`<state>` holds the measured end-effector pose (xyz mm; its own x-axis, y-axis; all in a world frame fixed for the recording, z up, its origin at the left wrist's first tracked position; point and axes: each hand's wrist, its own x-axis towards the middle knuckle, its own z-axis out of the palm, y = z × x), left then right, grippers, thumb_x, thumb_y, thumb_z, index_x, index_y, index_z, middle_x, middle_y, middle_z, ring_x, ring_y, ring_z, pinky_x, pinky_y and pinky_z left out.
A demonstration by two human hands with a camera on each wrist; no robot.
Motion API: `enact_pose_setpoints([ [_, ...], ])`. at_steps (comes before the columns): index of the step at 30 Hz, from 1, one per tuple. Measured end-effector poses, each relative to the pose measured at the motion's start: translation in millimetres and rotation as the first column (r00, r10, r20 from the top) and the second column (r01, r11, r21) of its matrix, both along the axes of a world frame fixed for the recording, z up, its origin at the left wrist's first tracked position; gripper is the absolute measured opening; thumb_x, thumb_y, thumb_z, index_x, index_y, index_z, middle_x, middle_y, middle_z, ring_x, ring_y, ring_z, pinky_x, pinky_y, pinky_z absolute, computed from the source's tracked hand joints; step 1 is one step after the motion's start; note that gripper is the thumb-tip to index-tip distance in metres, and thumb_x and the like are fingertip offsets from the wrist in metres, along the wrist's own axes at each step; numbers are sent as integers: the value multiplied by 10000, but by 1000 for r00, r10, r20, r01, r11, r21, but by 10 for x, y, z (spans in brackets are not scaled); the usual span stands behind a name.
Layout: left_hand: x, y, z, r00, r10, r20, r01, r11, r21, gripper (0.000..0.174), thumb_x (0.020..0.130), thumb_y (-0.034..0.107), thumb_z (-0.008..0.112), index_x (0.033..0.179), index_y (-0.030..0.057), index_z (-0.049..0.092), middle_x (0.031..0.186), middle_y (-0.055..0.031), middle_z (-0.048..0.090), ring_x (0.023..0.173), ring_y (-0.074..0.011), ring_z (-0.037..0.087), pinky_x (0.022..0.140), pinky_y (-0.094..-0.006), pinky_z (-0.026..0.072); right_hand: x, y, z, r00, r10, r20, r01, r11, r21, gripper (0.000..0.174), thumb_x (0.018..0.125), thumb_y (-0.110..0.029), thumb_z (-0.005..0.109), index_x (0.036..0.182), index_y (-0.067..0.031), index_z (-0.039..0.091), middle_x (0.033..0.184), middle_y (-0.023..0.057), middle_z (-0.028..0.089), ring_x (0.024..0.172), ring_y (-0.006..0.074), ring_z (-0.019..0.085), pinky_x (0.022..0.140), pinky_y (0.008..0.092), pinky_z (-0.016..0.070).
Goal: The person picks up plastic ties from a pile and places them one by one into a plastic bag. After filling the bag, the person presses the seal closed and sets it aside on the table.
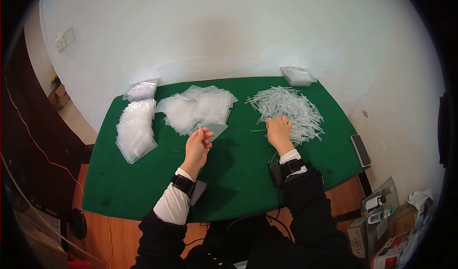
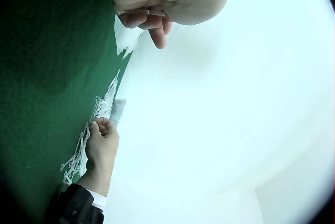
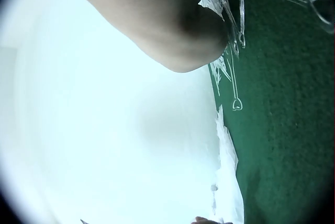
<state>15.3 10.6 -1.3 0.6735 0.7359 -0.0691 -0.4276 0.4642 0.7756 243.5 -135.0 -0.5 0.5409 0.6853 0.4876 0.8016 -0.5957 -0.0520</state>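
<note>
My left hand (image 1: 196, 150) pinches a small clear plastic piece (image 1: 199, 125) at the near edge of the spread clear bags (image 1: 202, 104). The left wrist view shows a thin clear strip (image 2: 141, 12) between that hand's thumb and curled fingers. Over the near left side of a pile of clear looped plastic pieces (image 1: 300, 114) lies my right hand (image 1: 280, 135), fingertips down among them. From the left wrist view, the right hand's (image 2: 103, 143) thumb and fingers are bent together at the pile; whether they grip a piece cannot be told.
Overlapping filled clear bags (image 1: 136, 133) form a row on the left of the green table (image 1: 143, 188). Behind them sits a clear packet (image 1: 141, 89), and another packet (image 1: 298, 76) stands at the back right. A phone (image 1: 360, 150) lies at the right edge. A wall rises behind.
</note>
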Motion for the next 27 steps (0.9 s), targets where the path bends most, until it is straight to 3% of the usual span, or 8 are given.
enact_pose_setpoints([
  [7, 8, -3, 2, 1000, -5, -13, 5, 1000, -9, 216, 940, 217, 385, 1001, 30, 476, 781, -33, 530, 606, -99, 404, 550, -230, 361, -130, 42, 124, 993, 117, -3, -114, 975, 192, 70, 762, -96, 505, 812, -90, 553, 819, 125, 556, 846, 296, 487, 726, 420, 360],
  [10, 19, -26, 14, 1000, -9, 13, 10, 1000, -11, 216, 940, 216, 386, 1000, 30, 479, 786, -34, 526, 621, -101, 409, 560, -232, 363, -235, 99, 175, 862, 355, -361, -192, 889, 416, 67, 784, -62, 511, 843, -64, 545, 719, 82, 554, 688, 214, 537, 605, 343, 415],
  [11, 20, -50, 41, 1000, -15, -3, 15, 1000, 5, 216, 940, 216, 386, 1000, 30, 479, 786, -34, 526, 621, -101, 409, 560, -232, 363, -255, 137, 138, 859, 356, -369, -180, 883, 433, 67, 784, -62, 511, 843, -64, 545, 719, 82, 554, 688, 214, 537, 605, 343, 415],
  [14, 63, -167, 90, 999, -25, 24, 24, 999, 43, 223, 944, 211, 382, 1000, 23, 488, 797, -49, 549, 627, -98, 422, 575, -228, 370, -321, 225, 66, 393, 732, -556, -126, 642, 756, 56, 824, -74, 512, 835, -28, 542, 652, 26, 529, 539, 111, 507, 485, 262, 405],
  [15, 74, -188, 105, 999, -34, 14, 34, 998, 55, 223, 944, 211, 382, 1000, 23, 488, 797, -49, 549, 627, -98, 422, 575, -228, 370, -352, 241, 70, 394, 736, -551, -114, 634, 765, 56, 824, -74, 512, 835, -28, 542, 652, 26, 529, 539, 111, 507, 485, 262, 405],
  [18, 82, -245, 89, 993, -89, 74, 77, 985, 156, 222, 948, 209, 370, 1001, 28, 485, 827, -53, 556, 692, -112, 472, 638, -240, 400, -624, 214, 207, -35, 780, -625, 3, 625, 781, 119, 853, -112, 516, 813, -3, 542, 640, -1, 508, 505, 48, 452, 456, 202, 373],
  [22, 101, -320, 122, 995, -52, 84, 38, 986, 161, 222, 950, 210, 362, 990, 29, 484, 888, -74, 567, 793, -145, 527, 739, -277, 434, -868, 207, 194, -195, 759, -621, -41, 627, 778, 166, 871, -146, 509, 774, -15, 542, 609, 0, 512, 470, 54, 435, 434, 193, 354],
  [27, 120, -380, 150, 980, -90, 175, 56, 981, 188, 221, 950, 211, 359, 982, 29, 480, 940, -98, 570, 903, -190, 547, 838, -323, 433, -974, 179, 238, -198, 694, -692, -105, 687, 719, 190, 872, -175, 516, 756, -27, 544, 572, -8, 502, 458, 49, 423, 417, 186, 333],
])
